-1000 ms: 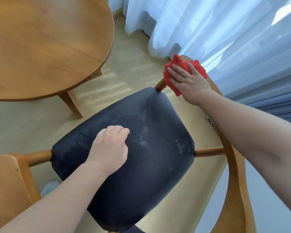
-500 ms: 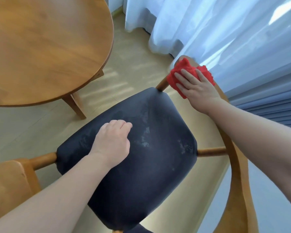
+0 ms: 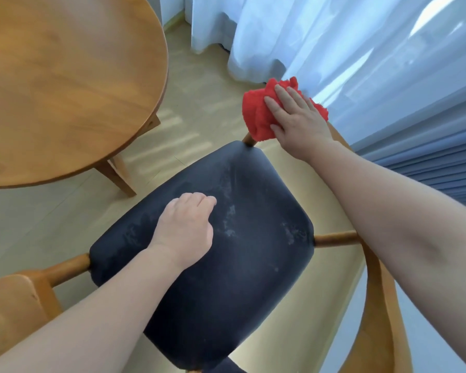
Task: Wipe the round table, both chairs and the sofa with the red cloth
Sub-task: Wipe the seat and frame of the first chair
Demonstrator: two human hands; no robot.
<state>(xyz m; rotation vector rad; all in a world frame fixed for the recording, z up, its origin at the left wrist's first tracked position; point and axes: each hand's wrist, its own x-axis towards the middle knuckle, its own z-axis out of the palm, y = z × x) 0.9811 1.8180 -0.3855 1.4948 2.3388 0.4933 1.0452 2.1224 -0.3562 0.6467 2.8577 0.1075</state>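
right hand [image 3: 299, 127] pressed the red cloth [image 3: 256, 117], fingers [image 3: 283, 96] flat, beyond the seat's [image 3: 253, 278] far corner; left hand [image 3: 186, 230] curled, empty, mid-seat.

No text, label, brand, number or sign can be read anywhere: not on the table [image 3: 65, 90], chair [image 3: 253, 278], cloth [image 3: 254, 117] or curtains [image 3: 334, 36].

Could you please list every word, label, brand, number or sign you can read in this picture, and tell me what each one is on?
None: no readable text shows anywhere in this view.
The round wooden table, the dark padded chair seat, the red cloth and the white curtains carry no lettering, label or logo.
The pale marks on the seat are smudges, not characters.
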